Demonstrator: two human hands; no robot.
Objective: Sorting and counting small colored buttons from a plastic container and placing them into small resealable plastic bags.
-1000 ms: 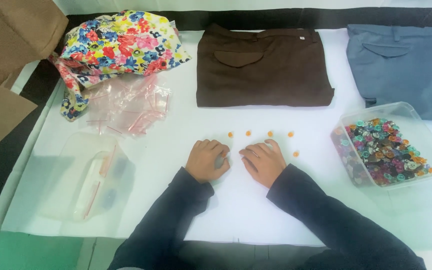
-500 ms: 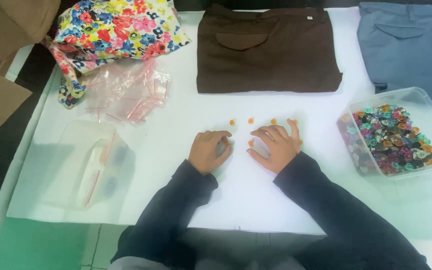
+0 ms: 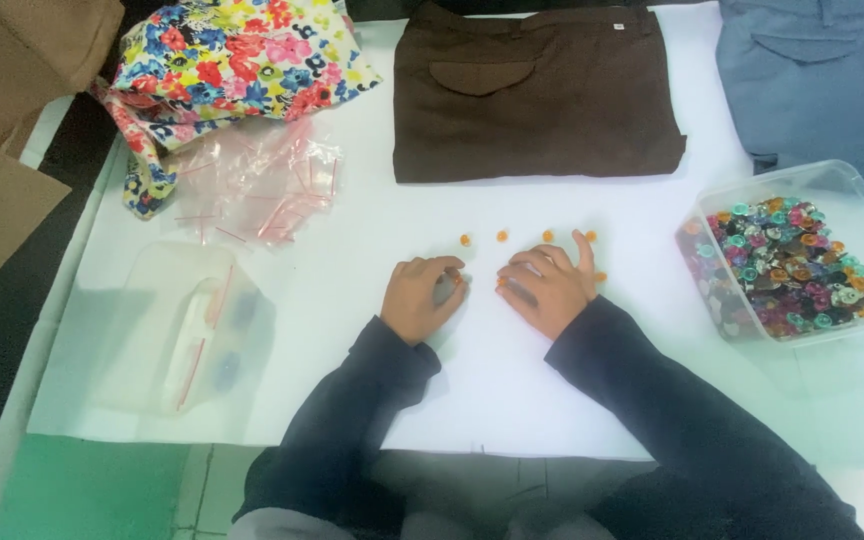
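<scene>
Several small orange buttons lie in a row just beyond both hands, toward the table's far edge. Left hand curls its fingers around a small item, not identifiable. Right hand rests flat, fingers spread, index fingertip nearest the row.

six orange buttons, three folded garments

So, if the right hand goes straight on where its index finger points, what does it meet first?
The right hand would probably first meet the small orange button at its fingertip, then the folded brown trousers farther on.
</scene>
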